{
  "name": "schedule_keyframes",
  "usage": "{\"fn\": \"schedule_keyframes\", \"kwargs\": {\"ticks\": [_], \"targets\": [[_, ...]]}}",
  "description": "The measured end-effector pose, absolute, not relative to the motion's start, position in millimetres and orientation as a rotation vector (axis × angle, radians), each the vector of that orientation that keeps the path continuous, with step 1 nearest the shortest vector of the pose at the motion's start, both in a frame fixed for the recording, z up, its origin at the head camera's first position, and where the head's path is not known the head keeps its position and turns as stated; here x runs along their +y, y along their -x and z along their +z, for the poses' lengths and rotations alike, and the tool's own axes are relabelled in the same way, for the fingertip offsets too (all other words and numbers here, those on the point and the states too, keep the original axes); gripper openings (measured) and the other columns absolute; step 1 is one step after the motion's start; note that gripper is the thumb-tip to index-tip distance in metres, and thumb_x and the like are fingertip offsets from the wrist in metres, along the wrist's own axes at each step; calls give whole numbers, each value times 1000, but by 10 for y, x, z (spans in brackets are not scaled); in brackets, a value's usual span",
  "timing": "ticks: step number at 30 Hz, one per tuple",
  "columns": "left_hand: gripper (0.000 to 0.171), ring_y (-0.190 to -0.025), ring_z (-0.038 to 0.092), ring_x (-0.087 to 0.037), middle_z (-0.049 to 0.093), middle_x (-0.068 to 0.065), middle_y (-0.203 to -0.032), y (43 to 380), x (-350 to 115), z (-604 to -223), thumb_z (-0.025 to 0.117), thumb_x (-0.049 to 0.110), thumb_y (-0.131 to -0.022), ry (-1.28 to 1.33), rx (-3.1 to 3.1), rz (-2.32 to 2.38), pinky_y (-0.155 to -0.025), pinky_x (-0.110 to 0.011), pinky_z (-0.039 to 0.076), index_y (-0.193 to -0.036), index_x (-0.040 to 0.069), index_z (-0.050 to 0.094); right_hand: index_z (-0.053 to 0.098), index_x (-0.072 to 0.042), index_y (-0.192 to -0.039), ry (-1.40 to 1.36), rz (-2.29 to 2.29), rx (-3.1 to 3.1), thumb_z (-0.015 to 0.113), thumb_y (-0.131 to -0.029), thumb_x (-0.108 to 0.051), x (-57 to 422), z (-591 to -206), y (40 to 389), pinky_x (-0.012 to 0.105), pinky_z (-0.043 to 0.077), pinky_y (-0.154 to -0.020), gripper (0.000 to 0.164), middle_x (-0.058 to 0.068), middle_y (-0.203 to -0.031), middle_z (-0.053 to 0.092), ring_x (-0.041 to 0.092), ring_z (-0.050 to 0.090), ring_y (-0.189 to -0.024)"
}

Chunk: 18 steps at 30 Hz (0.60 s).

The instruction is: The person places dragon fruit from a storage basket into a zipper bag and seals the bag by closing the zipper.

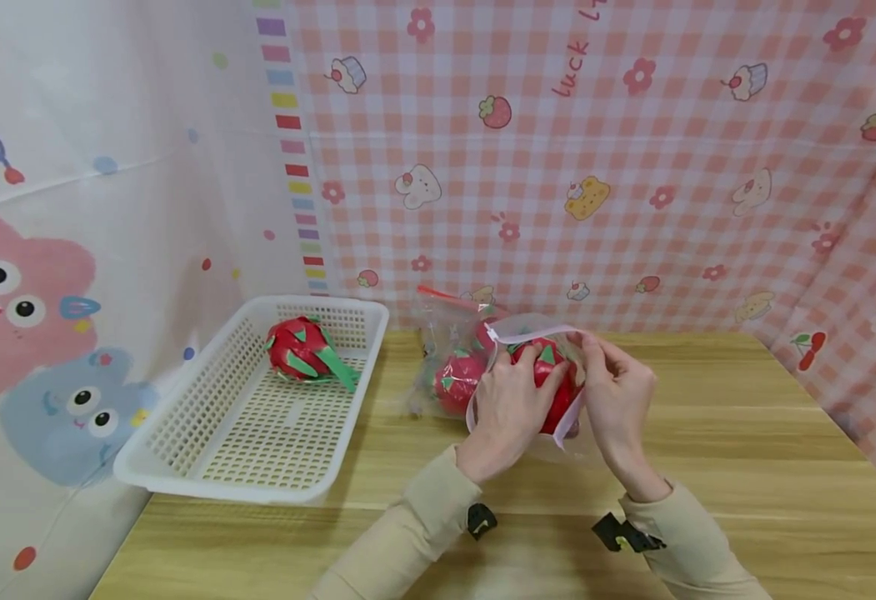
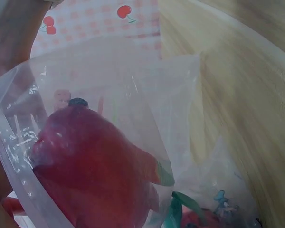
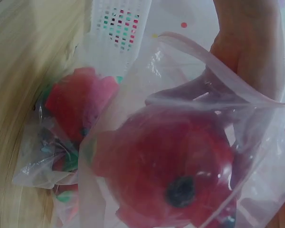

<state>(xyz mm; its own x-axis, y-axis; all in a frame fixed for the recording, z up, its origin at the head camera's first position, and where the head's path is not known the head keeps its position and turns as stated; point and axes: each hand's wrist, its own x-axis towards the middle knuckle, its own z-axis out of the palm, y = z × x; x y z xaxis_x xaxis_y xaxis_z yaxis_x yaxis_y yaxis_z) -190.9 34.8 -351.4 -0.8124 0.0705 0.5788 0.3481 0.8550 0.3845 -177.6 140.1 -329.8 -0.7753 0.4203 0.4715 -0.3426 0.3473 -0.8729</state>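
Observation:
A red toy dragon fruit (image 1: 560,400) with green tips sits in the mouth of a clear zip bag (image 1: 538,327). My left hand (image 1: 508,404) reaches into the bag and grips this fruit, fingers spread over its top. At the bag's right rim, my right hand (image 1: 618,396) pinches the edge between thumb and fingers. The right wrist view shows the fruit (image 3: 166,161) behind the film, with the left hand coming in from above. In the left wrist view the fruit (image 2: 95,166) shows through the bag's cloudy side.
More bagged dragon fruit (image 1: 458,383) lies just left of the hands, in a clear bag with a red zip strip (image 1: 438,292). A white perforated basket (image 1: 220,492) at the left holds another dragon fruit (image 1: 298,348). A checked cloth (image 1: 438,233) hangs behind the wooden table (image 1: 745,433).

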Motion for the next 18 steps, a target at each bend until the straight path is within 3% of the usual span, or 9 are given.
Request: {"fn": "schedule_keyframes", "kwargs": {"ticks": [3, 5, 7, 12, 15, 18], "targets": [[39, -65, 68, -26, 64, -12, -88, 1884, 356, -3516, 60, 48, -89, 329, -2480, -678, -59, -32, 57, -110, 15, 68, 76, -8, -99, 70, 1508, -1960, 56, -95, -28, 1388, -3287, 1774, 20, 25, -36, 28, 7, -72, 70, 2, 38, -44], [40, -67, 68, -26, 65, -13, -93, 1866, 364, -3516, 60, 46, -90, 349, -2489, -704, -61, -32, 57, -114, 15, 67, 76, -9, -101, 82, 1509, -1969, 56, -95, -30, 1377, -3272, 1769, 21, 24, -36, 29, 9, -88, 75, 1, 46, -50], [41, -67, 68, -27, 65, -14, -98, 1852, 372, -3518, 60, 45, -90, 363, -2490, -725, -61, -32, 57, -118, 16, 65, 76, -10, -101, 93, 1504, -1974, 55, -95, -31, 1369, -3261, 1767, 22, 21, -35, 30, 8, -103, 74, 1, 43, -51], [38, -68, 69, -26, 66, -15, -101, 1836, 384, -3537, 61, 41, -90, 416, -2489, -706, -61, -32, 57, -118, 16, 66, 76, -9, -99, 84, 1540, -1913, 55, -96, -29, 1346, -3252, 1781, 20, 21, -36, 29, 12, -102, 74, -2, 42, -51], [30, -77, 69, -22, 67, -11, -104, 1841, 373, -3557, 60, 32, -92, 489, -2505, -795, -66, -30, 57, -114, 13, 68, 75, -5, -99, 57, 1570, -1855, 56, -96, -25, 1327, -3260, 1796, 7, 38, -47, 28, 14, -99, 74, -7, 60, -68], [23, -77, 69, -15, 71, -4, -101, 1814, 336, -3592, 58, 24, -93, 590, -2479, -875, -64, -23, 56, -109, 11, 69, 74, 0, -100, 58, 1620, -1805, 57, -95, -22, 1329, -3280, 1813, 7, 51, -69, 29, 0, -92, 75, -8, 66, -83]]}}
